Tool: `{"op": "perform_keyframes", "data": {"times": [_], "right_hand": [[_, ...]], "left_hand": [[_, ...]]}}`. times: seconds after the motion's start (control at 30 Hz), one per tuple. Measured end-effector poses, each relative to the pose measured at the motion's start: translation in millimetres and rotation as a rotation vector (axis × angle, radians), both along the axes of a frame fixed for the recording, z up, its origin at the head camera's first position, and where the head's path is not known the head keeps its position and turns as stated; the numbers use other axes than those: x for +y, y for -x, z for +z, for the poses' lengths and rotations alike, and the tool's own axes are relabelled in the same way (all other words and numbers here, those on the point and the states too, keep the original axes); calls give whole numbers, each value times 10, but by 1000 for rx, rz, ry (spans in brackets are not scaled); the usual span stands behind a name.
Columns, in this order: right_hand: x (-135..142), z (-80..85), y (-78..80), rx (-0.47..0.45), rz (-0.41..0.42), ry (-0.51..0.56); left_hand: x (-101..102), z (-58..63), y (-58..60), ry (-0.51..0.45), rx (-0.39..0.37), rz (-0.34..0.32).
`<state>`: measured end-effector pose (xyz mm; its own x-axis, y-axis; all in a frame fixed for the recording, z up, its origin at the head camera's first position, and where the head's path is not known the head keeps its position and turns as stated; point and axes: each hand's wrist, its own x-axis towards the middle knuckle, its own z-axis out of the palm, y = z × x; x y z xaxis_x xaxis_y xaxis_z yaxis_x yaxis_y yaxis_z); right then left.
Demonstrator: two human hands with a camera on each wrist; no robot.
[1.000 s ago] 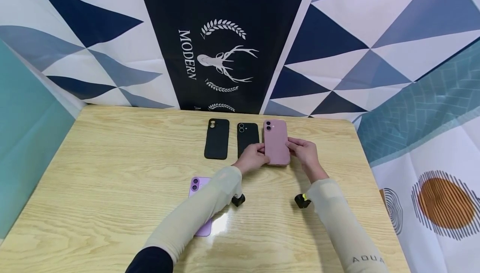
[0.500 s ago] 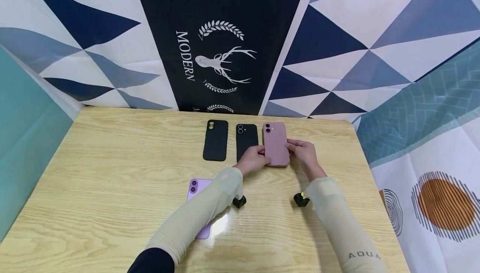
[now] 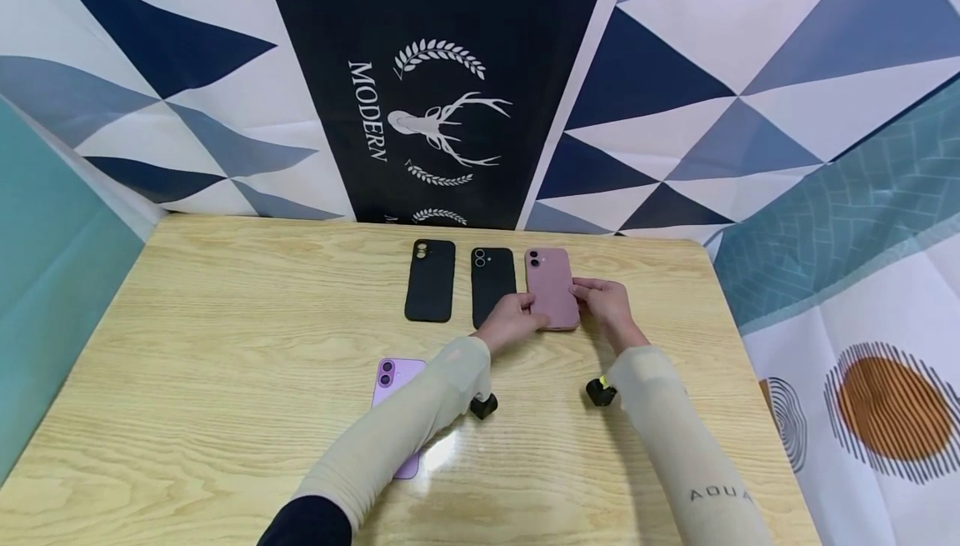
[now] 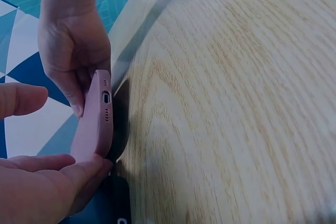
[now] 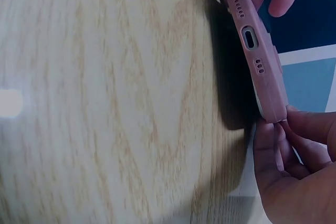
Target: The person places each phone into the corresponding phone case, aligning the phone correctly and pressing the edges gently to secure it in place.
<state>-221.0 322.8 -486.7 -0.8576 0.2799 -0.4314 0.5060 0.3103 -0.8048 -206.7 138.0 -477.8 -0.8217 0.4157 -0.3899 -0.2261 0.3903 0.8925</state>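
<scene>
A phone in a pink case (image 3: 551, 283) is at the far side of the table, camera side up. My right hand (image 3: 606, 306) pinches its right edge, thumb on the back and fingers below, as the right wrist view shows. Fingers of my left hand (image 3: 513, 318) touch the opposite edge; in the left wrist view the left thumb (image 4: 23, 99) stands off the phone. The end with the port (image 5: 250, 38) appears raised, with a dark shadow beneath it. Just left lies a black phone (image 3: 491, 279), partly covered by my left hand.
A black phone case (image 3: 430, 281) with tan showing through its camera cutout lies further left. Nearer, a purple phone (image 3: 395, 379) lies partly hidden under my left forearm. Behind the wooden table (image 3: 262, 321) hangs a patterned cloth (image 3: 675, 112).
The far end of the pink-cased phone has come down and nearer to me. My left hand has slid slightly right along with it; the right hand keeps its pinch.
</scene>
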Motion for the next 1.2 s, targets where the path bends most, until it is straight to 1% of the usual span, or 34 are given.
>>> {"op": "perform_keyframes", "data": {"times": [0.1, 0.2, 0.37, 0.53, 0.73, 0.97, 1.2], "right_hand": [[-4, -13, 5, -7, 8, -20], [-13, -11, 7, -13, 4, -51], [-26, 32, 11, -24, 3, -117], [-56, 40, 17, -39, -20, -146], [-69, 31, 31, -42, -49, -139], [-73, 35, 27, -49, -39, -147], [-75, 39, 29, -56, -62, -132]], "left_hand": [[7, 4, -5, 6, -1, 2], [23, 7, -7, 17, 15, -2], [57, 21, -19, 38, 39, -10], [65, 24, -33, 48, 39, -7], [90, 34, -50, 59, 37, 6], [123, 43, -69, 72, 17, 23], [113, 64, -83, 69, 21, 27]]}}
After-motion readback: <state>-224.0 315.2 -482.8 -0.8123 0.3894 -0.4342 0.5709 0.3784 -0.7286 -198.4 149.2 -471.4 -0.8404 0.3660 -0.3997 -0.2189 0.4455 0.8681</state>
